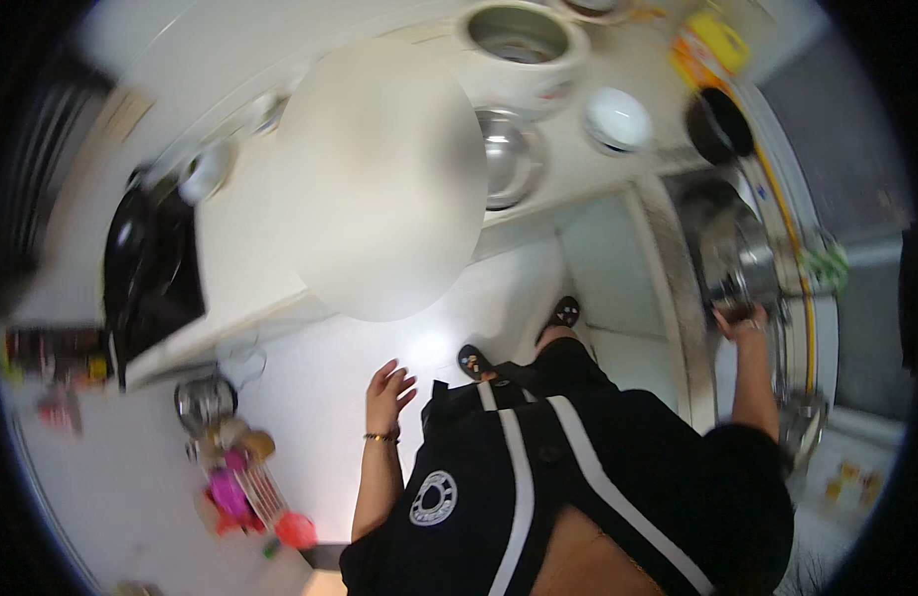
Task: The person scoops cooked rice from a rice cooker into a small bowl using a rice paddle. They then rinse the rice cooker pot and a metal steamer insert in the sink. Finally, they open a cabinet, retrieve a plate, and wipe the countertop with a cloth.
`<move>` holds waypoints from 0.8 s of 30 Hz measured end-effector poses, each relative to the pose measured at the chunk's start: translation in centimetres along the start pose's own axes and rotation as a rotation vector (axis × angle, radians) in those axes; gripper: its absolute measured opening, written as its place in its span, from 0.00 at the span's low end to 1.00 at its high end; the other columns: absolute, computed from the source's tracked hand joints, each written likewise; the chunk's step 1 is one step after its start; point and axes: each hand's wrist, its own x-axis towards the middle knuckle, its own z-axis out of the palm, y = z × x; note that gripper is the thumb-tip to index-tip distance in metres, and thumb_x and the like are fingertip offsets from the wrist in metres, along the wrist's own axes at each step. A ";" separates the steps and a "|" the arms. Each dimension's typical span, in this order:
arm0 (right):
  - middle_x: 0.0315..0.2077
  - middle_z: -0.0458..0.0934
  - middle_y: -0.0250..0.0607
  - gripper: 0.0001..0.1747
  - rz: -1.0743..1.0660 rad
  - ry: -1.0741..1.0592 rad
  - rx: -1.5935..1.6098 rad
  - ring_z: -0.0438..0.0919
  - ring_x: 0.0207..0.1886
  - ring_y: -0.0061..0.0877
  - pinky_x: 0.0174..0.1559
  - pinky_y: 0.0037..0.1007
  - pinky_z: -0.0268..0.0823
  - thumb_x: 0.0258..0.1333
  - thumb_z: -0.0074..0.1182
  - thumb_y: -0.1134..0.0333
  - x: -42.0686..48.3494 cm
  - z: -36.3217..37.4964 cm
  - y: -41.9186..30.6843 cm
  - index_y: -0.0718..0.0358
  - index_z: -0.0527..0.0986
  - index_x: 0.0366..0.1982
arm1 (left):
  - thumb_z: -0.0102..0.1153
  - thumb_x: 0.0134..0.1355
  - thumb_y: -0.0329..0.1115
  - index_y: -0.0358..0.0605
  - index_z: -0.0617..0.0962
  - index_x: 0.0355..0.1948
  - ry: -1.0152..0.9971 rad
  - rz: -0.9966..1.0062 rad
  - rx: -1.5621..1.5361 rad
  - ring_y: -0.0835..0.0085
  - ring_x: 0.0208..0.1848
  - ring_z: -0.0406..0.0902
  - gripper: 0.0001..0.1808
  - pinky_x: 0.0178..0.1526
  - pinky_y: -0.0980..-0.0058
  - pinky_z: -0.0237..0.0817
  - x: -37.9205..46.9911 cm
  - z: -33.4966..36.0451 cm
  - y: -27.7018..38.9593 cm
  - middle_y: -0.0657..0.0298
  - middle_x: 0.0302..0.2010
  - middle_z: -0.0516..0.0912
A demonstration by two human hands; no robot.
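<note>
My left hand [390,391] hangs over the pale floor with its fingers apart and holds nothing. At the sink on the right, my right hand [741,322] grips the dark handle of a metal pan [742,249], which is blurred and lies partly within the sink area. A dark round pot [718,125] stands beyond the pan at the counter's corner. White bowls [618,119] are stacked on the counter, near a round stainless steel lid or basin [507,160]. Behind that stands a large white pot [522,56], uncovered, with a grey interior.
A yellow jug [708,48] stands at the far right corner. The counter edge [675,298] runs close along my right side. At the left are a black glossy appliance or cooktop [150,268] and a floor rack [261,495] with colourful items. A pale blurred oval hides part of the counter.
</note>
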 end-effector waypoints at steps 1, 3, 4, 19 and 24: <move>0.59 0.54 0.26 0.33 -0.023 -0.131 -0.139 0.54 0.60 0.32 0.58 0.36 0.52 0.50 0.39 0.47 2.1 -1.7 -1.0 0.53 0.56 0.57 | 0.50 0.56 0.32 0.41 0.66 0.51 -0.002 -0.004 -0.007 0.66 0.43 0.74 0.20 0.41 0.72 0.69 -0.2 -0.4 0.5 0.56 0.43 0.74; 0.51 0.60 0.46 0.25 -0.167 -0.099 0.029 0.61 0.53 0.45 0.52 0.54 0.55 0.48 0.40 0.59 -1.1 0.0 0.8 0.61 0.63 0.48 | 0.51 0.56 0.33 0.42 0.66 0.51 0.040 0.033 -0.037 0.67 0.43 0.74 0.21 0.42 0.72 0.69 -0.9 -2.0 0.8 0.57 0.43 0.74; 0.49 0.62 0.49 0.25 -0.181 -0.050 0.133 0.62 0.51 0.46 0.51 0.55 0.57 0.43 0.44 0.60 -2.6 1.1 1.3 0.64 0.65 0.46 | 0.51 0.56 0.34 0.42 0.66 0.51 0.047 0.051 -0.046 0.68 0.43 0.74 0.21 0.42 0.73 0.69 -1.2 -2.5 0.8 0.57 0.43 0.74; 0.34 0.73 0.33 0.17 -0.380 -1.462 -0.839 0.71 0.37 0.21 0.39 0.21 0.64 0.44 0.52 0.71 -22.7 25.3 27.1 0.64 0.69 0.39 | 0.46 0.60 0.43 0.44 0.53 0.59 0.008 0.539 -0.571 0.66 0.50 0.69 0.31 0.48 0.68 0.65 -10.8 -3.4 5.1 0.54 0.52 0.65; 0.41 0.66 0.38 0.38 -0.067 -1.879 -1.277 0.68 0.41 0.25 0.40 0.27 0.65 0.38 0.52 0.73 -35.9 20.4 47.9 0.62 0.53 0.55 | 0.51 0.57 0.45 0.44 0.55 0.56 0.577 0.441 -0.745 0.68 0.46 0.69 0.31 0.42 0.67 0.68 -14.2 -12.9 2.0 0.57 0.48 0.68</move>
